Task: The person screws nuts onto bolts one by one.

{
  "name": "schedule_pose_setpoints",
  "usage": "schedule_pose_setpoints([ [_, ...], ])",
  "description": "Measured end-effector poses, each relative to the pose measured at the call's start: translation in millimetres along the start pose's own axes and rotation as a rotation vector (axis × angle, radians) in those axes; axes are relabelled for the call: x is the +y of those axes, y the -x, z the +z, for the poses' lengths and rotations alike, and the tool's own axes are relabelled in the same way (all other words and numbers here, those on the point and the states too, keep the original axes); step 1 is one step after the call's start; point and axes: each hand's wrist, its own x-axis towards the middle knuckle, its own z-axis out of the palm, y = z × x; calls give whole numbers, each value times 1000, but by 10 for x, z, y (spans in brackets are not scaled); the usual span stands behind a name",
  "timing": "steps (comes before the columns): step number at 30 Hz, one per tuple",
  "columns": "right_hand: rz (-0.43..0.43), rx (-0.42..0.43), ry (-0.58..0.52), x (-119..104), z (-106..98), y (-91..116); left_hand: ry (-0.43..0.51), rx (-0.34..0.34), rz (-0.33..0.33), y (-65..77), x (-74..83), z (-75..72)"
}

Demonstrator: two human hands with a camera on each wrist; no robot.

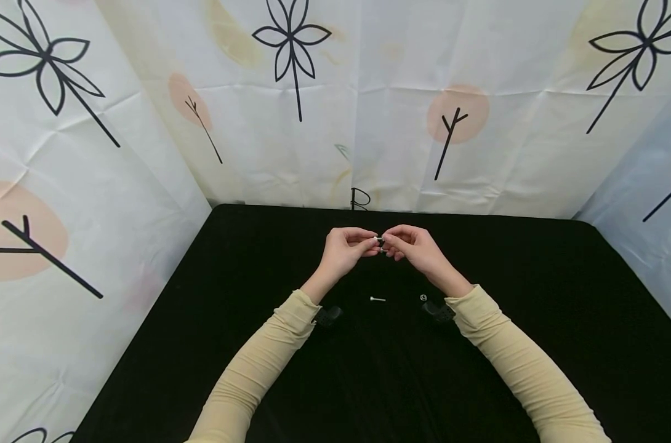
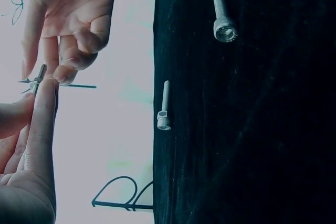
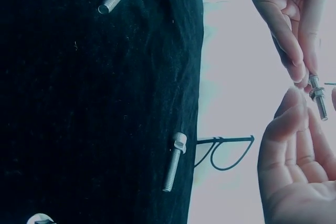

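Note:
My left hand (image 1: pixel 343 249) pinches the head end of a metal socket-head bolt (image 3: pixel 322 109) between thumb and finger. A hex nut (image 3: pixel 317 93) sits partway along that bolt's shank. My right hand (image 1: pixel 418 249) is around the bolt's free end, its thumb and finger on either side of the nut; in the right wrist view a gap shows between them and it. On the black table behind the hands lies a second bolt (image 2: pixel 166 98) with a nut (image 3: pixel 179 147) close against its head. A third bolt (image 1: pixel 377 299), with no nut visible on it, lies nearer the body.
A loose nut (image 1: pixel 423 298) lies on the black tabletop (image 1: pixel 369 381), close to the right wrist. Dark wrist cameras (image 1: pixel 328 316) hang under both forearms. Patterned white curtains (image 1: pixel 369 147) stand behind and beside the table.

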Motion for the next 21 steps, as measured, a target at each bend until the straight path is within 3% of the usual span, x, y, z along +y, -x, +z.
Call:
schedule_pose_setpoints([
  [6, -36, -8, 3, -1, -6, -5, 0, 1, 9, 53, 99, 31],
  [12, 18, -1, 5, 1, 17, 1, -23, 4, 14, 63, 102, 31],
  [17, -21, 0, -39, 8, 6, 15, 4, 1, 3, 57, 93, 33],
  [21, -12, 4, 3, 11, 7, 4, -5, 3, 3, 50, 80, 34],
])
